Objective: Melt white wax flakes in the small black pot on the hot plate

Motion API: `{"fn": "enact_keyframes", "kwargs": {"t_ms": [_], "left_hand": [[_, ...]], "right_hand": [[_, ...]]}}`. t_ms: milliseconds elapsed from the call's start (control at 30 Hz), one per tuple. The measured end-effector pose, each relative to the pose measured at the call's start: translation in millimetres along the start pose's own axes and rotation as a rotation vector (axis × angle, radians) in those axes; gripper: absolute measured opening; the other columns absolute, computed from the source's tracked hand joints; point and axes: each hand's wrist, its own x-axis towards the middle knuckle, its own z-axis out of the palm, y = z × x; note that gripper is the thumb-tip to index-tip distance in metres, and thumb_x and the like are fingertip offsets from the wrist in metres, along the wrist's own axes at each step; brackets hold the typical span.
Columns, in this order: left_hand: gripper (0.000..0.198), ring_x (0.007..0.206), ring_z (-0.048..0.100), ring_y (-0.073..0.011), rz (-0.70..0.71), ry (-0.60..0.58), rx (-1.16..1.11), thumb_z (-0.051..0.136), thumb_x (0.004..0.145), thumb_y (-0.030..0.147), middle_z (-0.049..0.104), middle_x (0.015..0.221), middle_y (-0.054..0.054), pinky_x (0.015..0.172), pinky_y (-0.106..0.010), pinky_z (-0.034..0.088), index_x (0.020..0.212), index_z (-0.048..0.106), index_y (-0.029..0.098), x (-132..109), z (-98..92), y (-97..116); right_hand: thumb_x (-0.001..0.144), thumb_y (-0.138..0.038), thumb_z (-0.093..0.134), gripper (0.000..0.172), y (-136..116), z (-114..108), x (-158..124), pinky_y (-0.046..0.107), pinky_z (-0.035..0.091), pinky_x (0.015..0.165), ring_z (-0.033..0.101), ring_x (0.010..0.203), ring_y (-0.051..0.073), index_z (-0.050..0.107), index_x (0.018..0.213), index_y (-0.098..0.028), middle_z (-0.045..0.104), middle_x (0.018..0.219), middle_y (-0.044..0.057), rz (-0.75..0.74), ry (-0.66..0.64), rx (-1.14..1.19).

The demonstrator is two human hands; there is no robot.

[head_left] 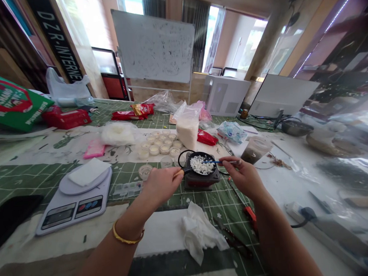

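Observation:
My left hand (162, 186) grips the handle of a small black pan (199, 158), which holds white flakes, possibly wax (202, 164). The pan sits on a small electric hot plate (202, 180). My right hand (242, 177) pinches a thin blue-handled utensil (213, 162), and its tip reaches into the flakes. Just beyond the pan stand several small clear cups (160, 146) filled with white solid. A clear bag of white flakes (186, 126) stands behind them. A gold bangle (128, 233) circles my left wrist.
A green cutting mat (187, 218) covers the table, with a digital kitchen scale (73, 200) to the left. Crumpled tissue (201, 231) and red-handled pliers (236, 243) lie below my hands. A power strip (307, 218) lies to the right, and red packets lie farther back.

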Motion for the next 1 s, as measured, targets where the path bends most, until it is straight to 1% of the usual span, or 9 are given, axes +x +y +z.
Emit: {"fn": "enact_keyframes", "kwargs": {"t_ms": [133,333,467,600,700,833,900,933,1000], "left_hand": [[0.040,0.071,0.061,-0.0186,-0.002,0.009,0.011,0.029,0.090,0.042,0.069,0.078,-0.003,0.059,-0.026,0.033,0.098,0.064,0.024,0,0.3,0],[0.039,0.070,0.061,-0.0178,0.018,0.022,0.013,0.029,0.089,0.040,0.070,0.078,-0.002,0.059,-0.026,0.032,0.095,0.064,0.025,0,1.3,-1],[0.038,0.068,0.060,-0.0164,0.009,0.030,0.005,0.029,0.089,0.039,0.070,0.076,-0.002,0.059,-0.025,0.031,0.094,0.064,0.024,0,1.0,-1],[0.039,0.070,0.061,-0.0177,0.003,0.018,-0.009,0.030,0.089,0.040,0.070,0.077,-0.002,0.059,-0.026,0.033,0.094,0.065,0.024,0,-0.5,0],[0.040,0.072,0.062,-0.0193,-0.006,0.012,-0.014,0.029,0.090,0.041,0.070,0.079,-0.003,0.060,-0.027,0.035,0.097,0.065,0.024,0,-0.4,0],[0.039,0.080,0.063,-0.0216,-0.028,-0.007,-0.061,0.034,0.088,0.044,0.070,0.087,-0.004,0.069,-0.031,0.041,0.102,0.064,0.024,-2,0.2,1],[0.041,0.088,0.061,-0.0238,-0.038,0.065,-0.170,0.045,0.082,0.050,0.068,0.097,-0.007,0.075,-0.034,0.043,0.107,0.062,0.022,-4,-3.9,-1],[0.044,0.092,0.060,-0.0242,-0.042,0.159,-0.278,0.050,0.078,0.052,0.067,0.102,-0.008,0.077,-0.034,0.044,0.108,0.061,0.021,-5,-7.9,-3],[0.045,0.094,0.059,-0.0223,-0.057,0.467,-0.622,0.050,0.077,0.054,0.065,0.105,-0.007,0.078,-0.034,0.046,0.105,0.061,0.021,-7,-19.6,-12]], "right_hand": [[0.084,-0.038,0.046,0.031,1,4,2,0.034,0.045,0.078,0.062,0.088,0.021,0.066,0.100,-0.020,0.070,0.092,0.007,-0.039,0.052,-0.010],[0.084,-0.038,0.046,0.032,1,2,1,0.035,0.045,0.078,0.062,0.085,0.021,0.066,0.101,-0.020,0.069,0.091,0.008,-0.029,0.084,-0.048],[0.084,-0.037,0.047,0.029,1,2,1,0.034,0.045,0.077,0.062,0.085,0.021,0.068,0.097,-0.022,0.070,0.088,0.006,-0.067,0.027,-0.080],[0.085,-0.037,0.045,0.031,2,2,2,0.034,0.045,0.078,0.062,0.088,0.021,0.066,0.102,-0.022,0.069,0.093,0.006,-0.064,0.066,-0.103],[0.085,-0.036,0.045,0.031,3,1,3,0.035,0.044,0.078,0.061,0.087,0.021,0.066,0.101,-0.022,0.069,0.090,0.006,-0.093,-0.007,-0.141],[0.084,-0.039,0.045,0.031,3,-3,2,0.033,0.045,0.074,0.062,0.084,0.020,0.067,0.100,-0.022,0.069,0.088,0.005,-0.061,0.002,-0.102],[0.084,-0.039,0.045,0.032,2,-6,1,0.032,0.044,0.073,0.062,0.082,0.020,0.067,0.099,-0.022,0.069,0.087,0.006,-0.047,0.046,-0.119],[0.084,-0.039,0.045,0.032,2,-7,0,0.032,0.044,0.072,0.062,0.082,0.020,0.067,0.099,-0.022,0.069,0.086,0.006,-0.048,0.050,-0.135],[0.085,-0.038,0.044,0.031,0,-9,-1,0.032,0.044,0.072,0.061,0.080,0.020,0.067,0.098,-0.022,0.068,0.085,0.006,-0.058,0.031,-0.157]]}}
